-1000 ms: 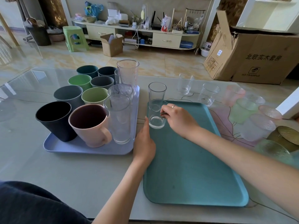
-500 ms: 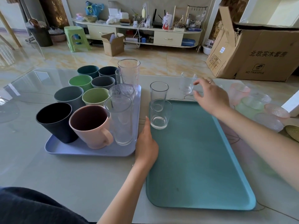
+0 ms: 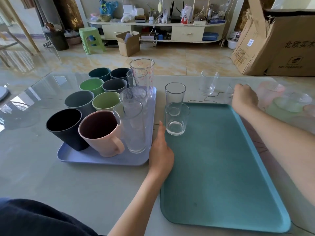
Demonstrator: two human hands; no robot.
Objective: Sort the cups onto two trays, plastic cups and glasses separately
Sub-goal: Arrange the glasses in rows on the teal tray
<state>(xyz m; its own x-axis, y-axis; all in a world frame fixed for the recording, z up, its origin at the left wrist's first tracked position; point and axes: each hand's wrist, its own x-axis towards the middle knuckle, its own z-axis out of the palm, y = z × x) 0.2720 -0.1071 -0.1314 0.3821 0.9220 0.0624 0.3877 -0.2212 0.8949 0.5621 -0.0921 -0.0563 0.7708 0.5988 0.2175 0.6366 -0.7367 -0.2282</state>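
A lilac tray [image 3: 104, 159] on the left carries several coloured plastic cups, a pink mug [image 3: 100, 133] and several tall clear cups [image 3: 133, 126]. A teal tray [image 3: 221, 167] on the right holds one short glass [image 3: 176, 119] at its far left corner. A taller glass [image 3: 175, 96] stands on the table just behind it. My left hand [image 3: 161, 152] rests flat, fingers straight, between the two trays against the teal tray's edge. My right hand [image 3: 243, 97] grips a small clear glass [image 3: 229, 94] beyond the teal tray's far right corner; the hand hides most of that glass.
Another clear glass [image 3: 208, 84] stands on the table behind the teal tray. Pink, green and clear textured glasses [image 3: 279, 99] cluster at the far right. A large cardboard box [image 3: 279, 41] sits on the floor beyond the table.
My right hand let go of the short glass on the teal tray, moved away to the far right, and closed round a small glass there. My left hand has stayed put.
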